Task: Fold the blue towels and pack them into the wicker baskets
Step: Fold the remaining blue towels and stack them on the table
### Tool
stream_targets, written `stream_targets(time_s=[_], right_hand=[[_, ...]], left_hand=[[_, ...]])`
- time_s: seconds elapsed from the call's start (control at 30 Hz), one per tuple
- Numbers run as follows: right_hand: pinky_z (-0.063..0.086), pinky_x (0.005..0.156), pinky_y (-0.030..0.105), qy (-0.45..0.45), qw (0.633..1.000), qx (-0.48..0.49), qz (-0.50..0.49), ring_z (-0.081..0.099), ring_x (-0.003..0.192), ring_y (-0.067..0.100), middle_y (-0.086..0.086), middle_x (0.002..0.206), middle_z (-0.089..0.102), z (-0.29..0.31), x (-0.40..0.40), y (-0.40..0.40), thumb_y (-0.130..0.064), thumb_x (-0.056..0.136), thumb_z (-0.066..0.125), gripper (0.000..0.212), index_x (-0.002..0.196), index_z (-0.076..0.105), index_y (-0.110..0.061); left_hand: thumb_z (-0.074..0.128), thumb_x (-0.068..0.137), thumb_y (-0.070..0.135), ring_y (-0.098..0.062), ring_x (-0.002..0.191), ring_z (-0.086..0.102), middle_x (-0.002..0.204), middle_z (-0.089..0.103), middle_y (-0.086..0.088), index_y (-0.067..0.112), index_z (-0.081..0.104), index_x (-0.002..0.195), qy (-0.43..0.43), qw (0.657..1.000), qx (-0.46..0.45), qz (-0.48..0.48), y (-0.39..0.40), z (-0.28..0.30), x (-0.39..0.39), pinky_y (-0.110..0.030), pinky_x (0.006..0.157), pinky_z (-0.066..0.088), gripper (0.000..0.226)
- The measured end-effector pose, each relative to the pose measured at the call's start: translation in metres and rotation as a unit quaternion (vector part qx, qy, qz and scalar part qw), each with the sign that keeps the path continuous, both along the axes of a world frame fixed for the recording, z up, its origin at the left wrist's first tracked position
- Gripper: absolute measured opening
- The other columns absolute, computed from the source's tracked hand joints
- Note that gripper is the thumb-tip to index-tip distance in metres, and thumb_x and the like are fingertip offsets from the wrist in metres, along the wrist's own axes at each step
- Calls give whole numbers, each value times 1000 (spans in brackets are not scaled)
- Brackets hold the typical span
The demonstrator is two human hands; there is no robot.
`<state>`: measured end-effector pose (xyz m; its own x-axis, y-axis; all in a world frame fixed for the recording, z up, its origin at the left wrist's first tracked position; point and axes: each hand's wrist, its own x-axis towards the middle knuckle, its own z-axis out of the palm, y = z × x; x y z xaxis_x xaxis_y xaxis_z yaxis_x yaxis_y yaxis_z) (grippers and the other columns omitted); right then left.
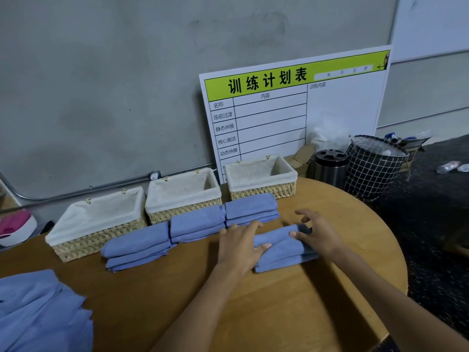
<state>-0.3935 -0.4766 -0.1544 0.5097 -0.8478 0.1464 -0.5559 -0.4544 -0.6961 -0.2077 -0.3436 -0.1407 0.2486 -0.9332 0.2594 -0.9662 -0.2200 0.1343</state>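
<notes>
Towel [281,250] pressed by spread left hand [238,243], right hand [317,236]; three lined baskets [182,196] hold nothing.

both arms are bare from the left hand [238,243] and the right hand [318,236] back to the picture's lower edge, with no sleeve, glove, watch or ring showing on either one.

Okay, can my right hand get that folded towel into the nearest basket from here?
Probably yes. The right hand already rests on the folded towel, and the right basket looks empty. One folded stack lies between them, so lift the towel over it.
</notes>
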Motion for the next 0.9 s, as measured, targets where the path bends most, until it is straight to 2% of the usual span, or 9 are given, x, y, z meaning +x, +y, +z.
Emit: stream_targets(time_s=[0.1,0.2,0.37,0.67,0.8,0.9], right_hand=[[53,83,39,-6,1000,-1,-21,57,99,18,1,117,54,1,-22,-24,-33,84,77,65,141,46,-26],[48,72,31,-8,999,-18,-39,57,91,16,-1,111,54,0,-37,-48,-31,84,77,70,144,42,-25],[46,76,31,-14,998,-28,-54,57,92,18,2,111,56,1,-40,-86,-28,84,78,72,146,41,-24],[47,73,29,-44,998,-11,-54,59,92,19,3,108,58,0,-24,-140,-23,86,76,65,142,45,-20],[46,75,31,-52,996,-17,-64,58,92,21,5,106,59,-1,-19,-157,-23,86,77,63,141,47,-19],[44,74,30,-62,995,-21,-75,57,92,20,4,105,59,-4,-15,-164,-23,86,77,63,142,47,-20]], left_hand=[[52,95,60,-25,119,53,124,66,5,34,43,140,-45,999,4,-17,-31,1,-24,-45,96,36,53],[53,95,58,-28,118,54,116,69,1,32,44,138,-70,997,9,-23,-61,3,-39,-47,94,36,51],[50,97,57,-27,110,54,106,70,1,30,47,130,-92,996,10,-17,-103,3,-46,-44,87,35,43],[53,99,49,-29,109,57,110,69,-5,24,42,136,-140,990,6,-17,-159,6,-40,-42,89,40,46],[52,100,49,-28,105,59,106,70,-4,23,44,131,-167,986,-2,-18,-175,7,-37,-40,85,41,41],[52,99,50,-28,106,58,107,69,-3,25,46,131,-188,982,-18,-22,-183,5,-34,-42,87,40,41]])
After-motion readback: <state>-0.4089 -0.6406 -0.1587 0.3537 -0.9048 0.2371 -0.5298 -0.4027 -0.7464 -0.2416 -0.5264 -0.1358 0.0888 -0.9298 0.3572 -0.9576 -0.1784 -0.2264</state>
